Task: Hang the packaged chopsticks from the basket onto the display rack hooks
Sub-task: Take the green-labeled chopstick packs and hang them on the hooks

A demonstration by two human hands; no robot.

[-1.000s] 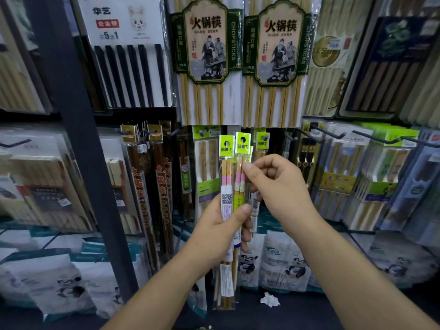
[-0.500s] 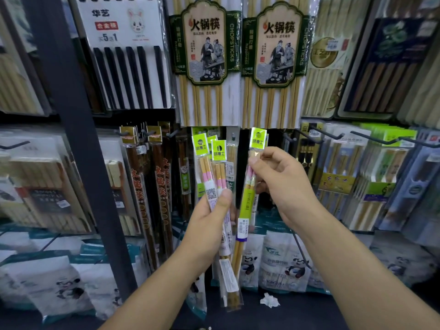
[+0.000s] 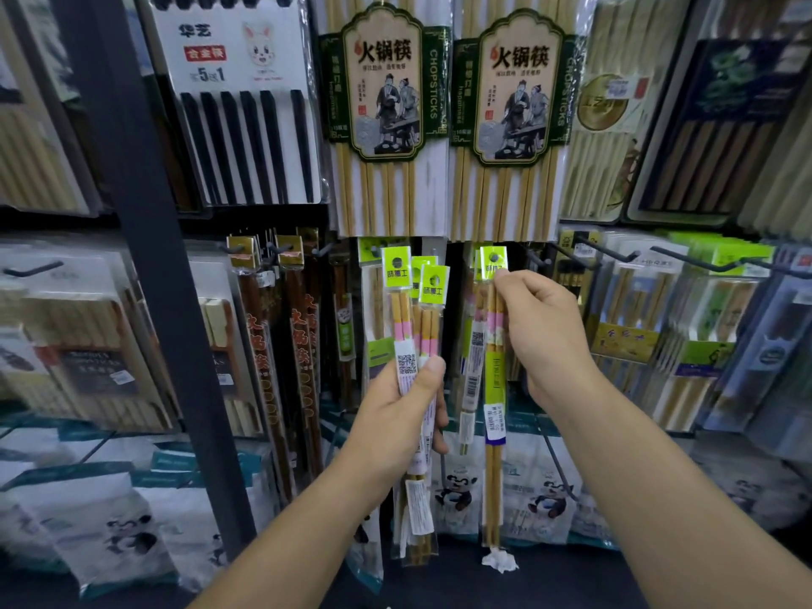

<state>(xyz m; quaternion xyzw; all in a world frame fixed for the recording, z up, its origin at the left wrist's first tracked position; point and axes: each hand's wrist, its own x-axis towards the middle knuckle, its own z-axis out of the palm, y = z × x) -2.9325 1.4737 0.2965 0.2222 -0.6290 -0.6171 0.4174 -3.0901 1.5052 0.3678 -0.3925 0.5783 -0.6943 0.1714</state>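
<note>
On the rack (image 3: 145,257), mid-row, my left hand (image 3: 395,415) grips the spare packs (image 3: 415,309) low, out of the way. My right hand (image 3: 545,340) pinches one pack (image 3: 493,345) under its header, so the hole stays free, near a hook (image 3: 537,258). Basket unseen.

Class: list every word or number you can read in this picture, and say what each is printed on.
"华艺", "合金筷", "5", "1": white pack of black chopsticks.
"火锅筷", "CHOPSTICKS": left green-labelled pack, right green-labelled pack.
Lime tags on the held packs: too blurred.
Barcode stickers: too small.
</note>
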